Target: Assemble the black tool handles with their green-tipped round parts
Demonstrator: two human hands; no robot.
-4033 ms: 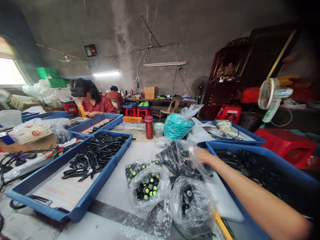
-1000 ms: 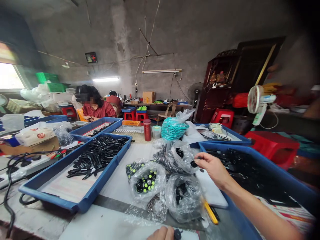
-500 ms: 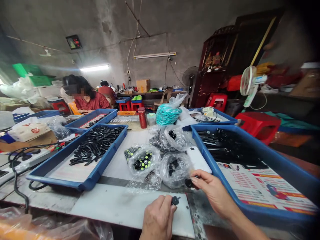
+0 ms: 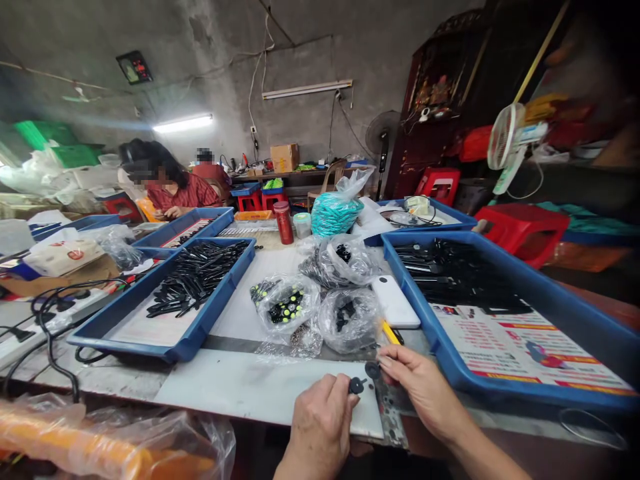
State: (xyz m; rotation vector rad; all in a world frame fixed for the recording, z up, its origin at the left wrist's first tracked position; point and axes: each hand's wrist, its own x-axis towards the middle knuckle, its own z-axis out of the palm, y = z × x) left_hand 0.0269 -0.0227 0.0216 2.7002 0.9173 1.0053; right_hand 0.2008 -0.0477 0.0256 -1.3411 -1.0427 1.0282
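Right now, grips a small black round piece (image 4: 356,385) in the left hand (image 4: 320,417) and pinches a black disc (image 4: 372,371) with the right hand (image 4: 417,382), just beside it. Has both at the right end of the white board (image 4: 240,383), near the plastic bag of black parts (image 4: 350,341). Cannot tell of any contact between the two.

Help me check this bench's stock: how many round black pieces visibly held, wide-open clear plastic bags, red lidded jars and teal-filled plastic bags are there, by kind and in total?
Round black pieces, visibly held: 2
Wide-open clear plastic bags: 3
Red lidded jar: 1
Teal-filled plastic bag: 1
Total: 7
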